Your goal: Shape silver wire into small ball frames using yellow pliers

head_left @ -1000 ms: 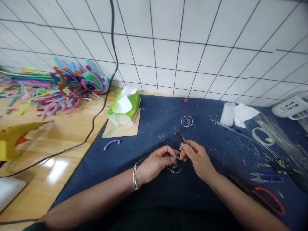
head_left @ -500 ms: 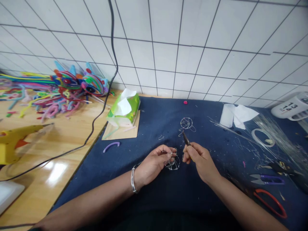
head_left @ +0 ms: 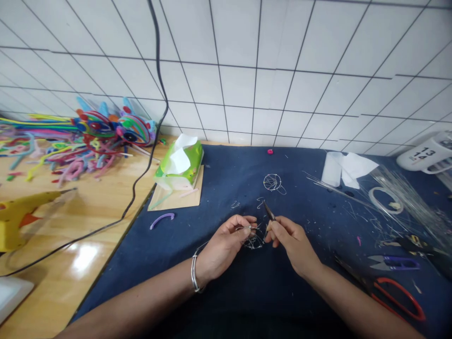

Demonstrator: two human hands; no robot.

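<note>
My left hand (head_left: 228, 242) is closed on a small round frame of thin silvery wire (head_left: 254, 242), pinching it between thumb and fingers. Part of the frame is hidden behind those fingers. Just to its right, my right hand (head_left: 293, 240) grips pliers (head_left: 269, 211); their dark narrow jaws point up and to the left, while the handles are mostly covered by my palm. Beyond the plier tip lies a bent bit of wire (head_left: 260, 203). A second round wire frame (head_left: 272, 182) rests flat on the dark blue cloth (head_left: 219, 183).
At left are a yellow glue gun (head_left: 24, 214), a black cable (head_left: 136, 181) and colourful pipe cleaners (head_left: 76, 162). A green tissue pack (head_left: 189, 162) stands near the wall. On the right lie wire lengths (head_left: 406, 195), purple snips (head_left: 395, 262), red-handled scissors (head_left: 399, 294) and a white mug (head_left: 423, 155).
The pliers' tip has shifted slightly down and left, and the wire frame has turned a little in my left hand. The whole view has also shifted slightly.
</note>
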